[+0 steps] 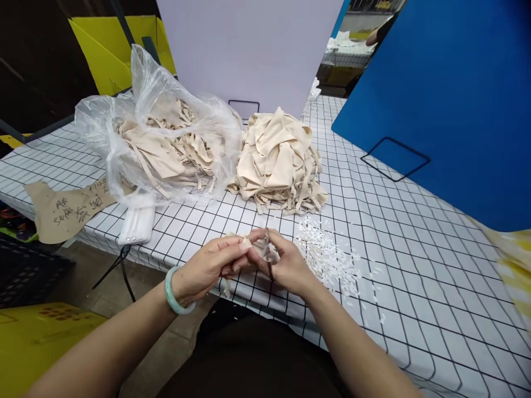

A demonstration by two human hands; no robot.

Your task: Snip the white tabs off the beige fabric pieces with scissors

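Note:
My left hand (209,268), with a pale green bangle on the wrist, pinches a small cream fabric piece (245,242) at the table's front edge. My right hand (286,265) meets it and holds a small dark metal tool, apparently snips (267,255), against the fabric. Just right of my hands lies a scatter of tiny white clippings (327,257). Behind them sits a heap of cream fabric strips (279,160), and to its left a clear plastic bag (157,138) full of the same strips.
The table (415,232) has a white cloth with a black grid. A blue board (448,105) stands at the right, a white board (249,50) at the back. A brown paper note (62,210) and a white flat object (136,224) lie at the left edge.

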